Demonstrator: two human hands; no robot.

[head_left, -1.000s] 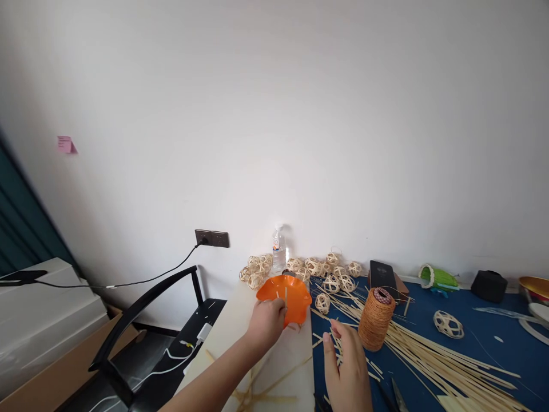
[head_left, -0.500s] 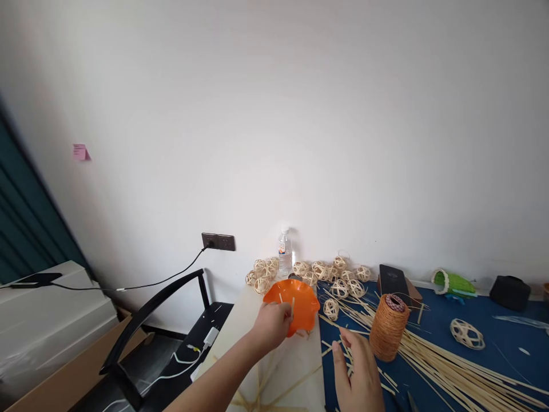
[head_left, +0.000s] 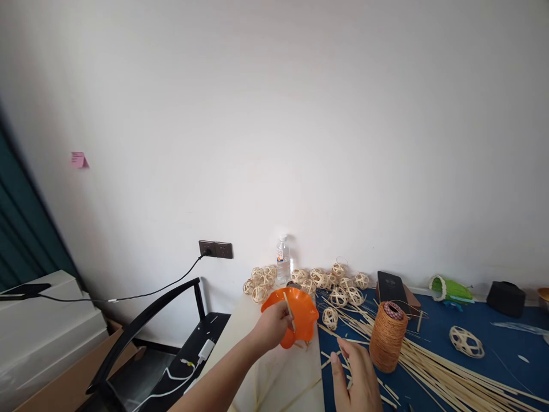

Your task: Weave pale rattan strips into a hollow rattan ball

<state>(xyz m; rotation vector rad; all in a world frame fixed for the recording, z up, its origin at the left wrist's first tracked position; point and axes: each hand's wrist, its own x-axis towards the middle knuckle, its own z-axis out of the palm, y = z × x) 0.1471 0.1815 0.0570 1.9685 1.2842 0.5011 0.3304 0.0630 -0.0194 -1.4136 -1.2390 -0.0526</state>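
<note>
My left hand (head_left: 272,327) is closed on a short pale strip (head_left: 289,311) at the front left of an orange wavy-edged bowl (head_left: 303,312). Thumb and fingers apart, my right hand (head_left: 357,375) hovers over the blue table surface and short strips, with nothing visible in it. Just right of it stands a spool of orange-brown cord (head_left: 388,336). A small woven ball (head_left: 330,318) lies between the bowl and the spool.
More woven balls (head_left: 318,277) cluster by the wall around a water bottle (head_left: 283,258). Long pale strips (head_left: 463,375) spread across the blue cloth (head_left: 433,326). A black chair (head_left: 146,309) with white cables stands at the left. A green woven piece (head_left: 457,290) lies at the back right.
The strip in my left hand has tilted and shows more of its length. The whole view has shifted slightly, with things sitting a little lower. My right hand keeps its open pose.
</note>
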